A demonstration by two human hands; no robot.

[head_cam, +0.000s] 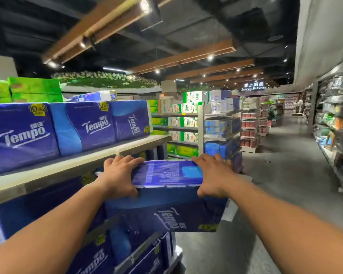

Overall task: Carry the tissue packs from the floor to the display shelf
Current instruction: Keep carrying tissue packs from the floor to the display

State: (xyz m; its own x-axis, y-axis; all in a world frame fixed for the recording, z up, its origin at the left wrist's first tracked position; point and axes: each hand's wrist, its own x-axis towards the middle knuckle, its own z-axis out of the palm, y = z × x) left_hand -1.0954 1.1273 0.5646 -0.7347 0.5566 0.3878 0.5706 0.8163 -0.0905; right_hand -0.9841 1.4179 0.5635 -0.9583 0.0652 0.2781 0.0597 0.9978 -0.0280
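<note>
Both forearms reach forward from the bottom of the view. The left hand [120, 175] and right hand [212, 175] clamp a blue pack [166, 194] between them, one on each end. The fingers [127, 160] of each hand curl over the pack's top and the thumbs hook under its near upper edge. The pack hangs in the air at chest level, just off the right end of the shelf [77, 163], with its top a little below the shelf board. Nothing supports it but the two hands.

On that board, further back, a row of blue packs [77, 127] already stands side by side and fills it almost to the end, with green packs [34, 89] stacked above. More blue packs [38, 210] sit on the level below.

To do this step well, I judge that the pack should be raised level until its base clears the board's edge, then slid in beside the last pack and not dropped. The wrap looks slick, so an even squeeze from both sides matters. The free space at the end seems tight.

Beyond, the aisle [285, 155] runs on between other shelves.
</note>
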